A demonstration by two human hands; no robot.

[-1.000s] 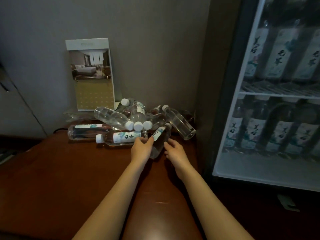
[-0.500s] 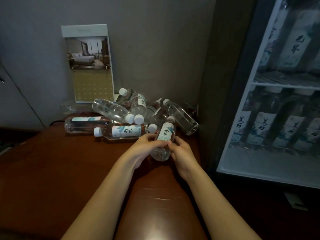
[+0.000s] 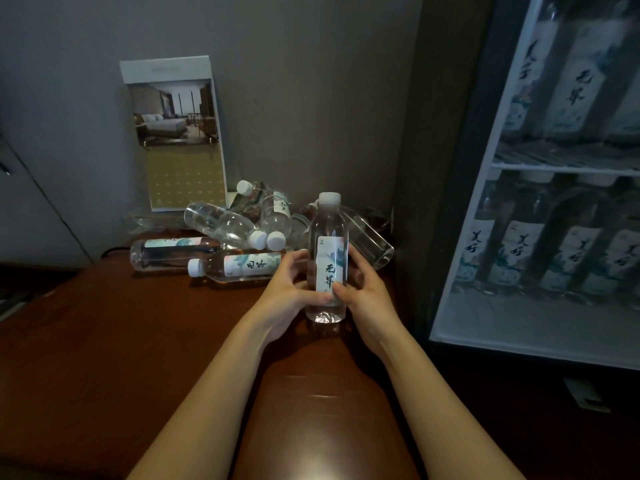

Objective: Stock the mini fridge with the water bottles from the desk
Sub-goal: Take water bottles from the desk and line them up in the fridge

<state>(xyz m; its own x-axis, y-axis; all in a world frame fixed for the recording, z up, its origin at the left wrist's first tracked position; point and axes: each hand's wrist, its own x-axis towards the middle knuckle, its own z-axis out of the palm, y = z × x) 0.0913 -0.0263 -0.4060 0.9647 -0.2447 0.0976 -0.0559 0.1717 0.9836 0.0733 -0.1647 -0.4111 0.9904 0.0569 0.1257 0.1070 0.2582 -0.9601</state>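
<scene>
Left hand (image 3: 289, 294), right hand (image 3: 369, 297) grasping upright bottle (image 3: 327, 230), pile (image 3: 239, 230) behind, fridge (image 3: 464, 209) just right, desk (image 3: 104, 341) stretching left

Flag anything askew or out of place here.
The loose water bottles lie sideways in a jumbled heap at the back of the desk, some crossing others. Only the bottle gripped by the left hand and right hand stands upright. No spill shows.
</scene>
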